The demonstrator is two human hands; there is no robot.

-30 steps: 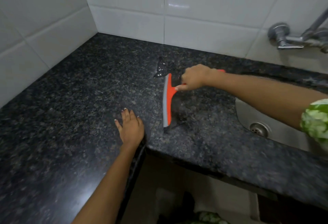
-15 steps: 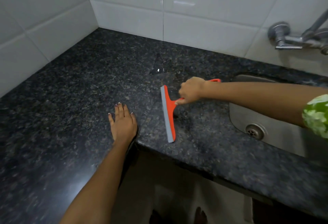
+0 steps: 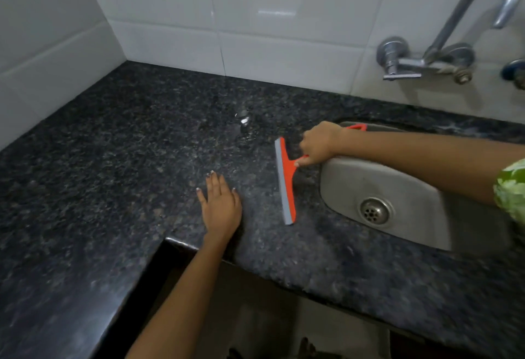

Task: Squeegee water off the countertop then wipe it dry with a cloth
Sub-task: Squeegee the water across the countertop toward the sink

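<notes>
Bench: dark speckled stone, L-shaped, wrapping round a cut-out at the lower centre; its left and right ends run out of frame.
Left hand: flat on the bench, palm down, fingers spread slightly, gripping nothing; well left of the sink, near the inner corner of the bench edge.
Water: a small glinting patch on the bench, left of the sink and nearer the wall; its outline is hard to make out against the speckled stone.
Squeegee: orange with a grey blade, blade edge down on the bench just left of the sink rim; the handle is mostly hidden inside the fist, only its orange tip showing beyond the wrist.
Right hand: fist closed round the squeegee handle, over the sink's left rim; forearm crosses above the basin.
Sink: steel basin with a drain; its far rim is partly covered by the forearm.
Tap: wall-mounted above the sink, spout cut off at the top edge.
Sleeve: green patterned, cut off at the right edge.
Cloth: not to be seen.
</notes>
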